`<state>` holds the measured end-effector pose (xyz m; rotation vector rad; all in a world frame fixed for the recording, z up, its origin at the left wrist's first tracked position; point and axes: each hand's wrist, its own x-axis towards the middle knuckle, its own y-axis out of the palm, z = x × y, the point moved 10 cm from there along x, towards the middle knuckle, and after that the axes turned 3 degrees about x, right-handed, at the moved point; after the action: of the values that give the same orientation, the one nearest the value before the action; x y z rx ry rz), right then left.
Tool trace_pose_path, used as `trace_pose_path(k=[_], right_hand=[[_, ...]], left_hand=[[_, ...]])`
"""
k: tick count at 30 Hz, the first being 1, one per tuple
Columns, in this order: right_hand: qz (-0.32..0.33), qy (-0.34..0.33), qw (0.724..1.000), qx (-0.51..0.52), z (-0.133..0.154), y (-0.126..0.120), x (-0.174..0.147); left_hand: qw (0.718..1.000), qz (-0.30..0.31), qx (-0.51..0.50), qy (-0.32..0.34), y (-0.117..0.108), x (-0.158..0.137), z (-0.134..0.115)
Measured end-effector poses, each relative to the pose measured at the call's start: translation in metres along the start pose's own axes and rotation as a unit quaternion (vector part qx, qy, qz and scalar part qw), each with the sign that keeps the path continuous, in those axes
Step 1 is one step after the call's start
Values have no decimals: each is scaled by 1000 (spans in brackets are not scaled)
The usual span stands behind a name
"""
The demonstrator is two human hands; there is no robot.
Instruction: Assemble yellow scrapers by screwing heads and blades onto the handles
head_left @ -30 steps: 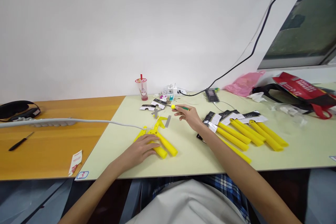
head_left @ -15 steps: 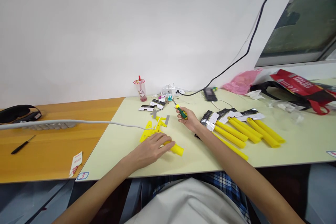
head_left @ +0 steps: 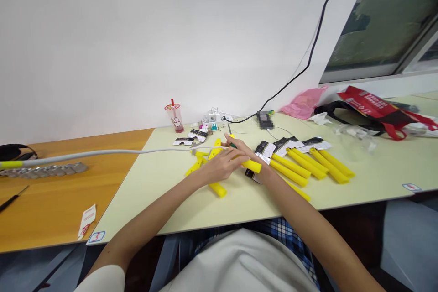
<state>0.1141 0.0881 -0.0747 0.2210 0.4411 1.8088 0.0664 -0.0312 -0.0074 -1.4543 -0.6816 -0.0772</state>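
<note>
My left hand [head_left: 221,164] is closed around a yellow-handled tool [head_left: 252,166], whose handle end sticks out to the right of the fingers. A flat yellow head [head_left: 215,149] shows just beyond the knuckles. My right hand [head_left: 239,146] grips a green-and-yellow screwdriver [head_left: 233,145] with its shaft pointing up and away. Both hands are close together, the left partly covering the right. On the table below the left hand lies another yellow tool [head_left: 218,190], its middle hidden by the hand and wrist. Where the screwdriver handle meets the palm is also hidden.
Several yellow handles [head_left: 301,164] with black-and-white cards lie to the right. Cards [head_left: 197,135], a drink cup [head_left: 174,118] and chargers [head_left: 214,116] stand farther back. A grey cable [head_left: 102,152] crosses from the left. A red bag [head_left: 372,102] lies at the far right.
My left hand has risen and moved right, lifting one yellow tool off the table. My right hand has brought the screwdriver in beside it. The view has shifted slightly right.
</note>
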Motion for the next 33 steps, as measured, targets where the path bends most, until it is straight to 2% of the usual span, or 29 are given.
trace_pose_path(k=[5, 9, 15, 20, 22, 25, 28, 31, 33], right_hand=[[85, 7, 996, 17, 6, 12, -8], [160, 16, 985, 65, 13, 27, -19], [122, -20, 985, 120, 32, 12, -21], [177, -38, 977, 113, 39, 9, -25], [211, -38, 970, 117, 42, 12, -29], [254, -12, 960, 114, 42, 21, -36], [278, 18, 953, 117, 39, 29, -43], [284, 23, 950, 126, 38, 35, -46], [259, -7, 956, 137, 41, 33, -42]], left_hand=[[996, 14, -80, -39, -7, 3, 27], [986, 21, -148, -76, -28, 11, 35], [964, 30, -216, -154, -62, 32, 52], [949, 126, -249, -143, -73, 44, 60], [950, 98, -250, -159, -87, 50, 75], [950, -5, -245, -194, -114, 53, 103], [957, -67, -173, -223, -133, 46, 122], [961, -77, -87, -251, -142, 32, 135], [960, -63, -56, -266, -141, 21, 146]])
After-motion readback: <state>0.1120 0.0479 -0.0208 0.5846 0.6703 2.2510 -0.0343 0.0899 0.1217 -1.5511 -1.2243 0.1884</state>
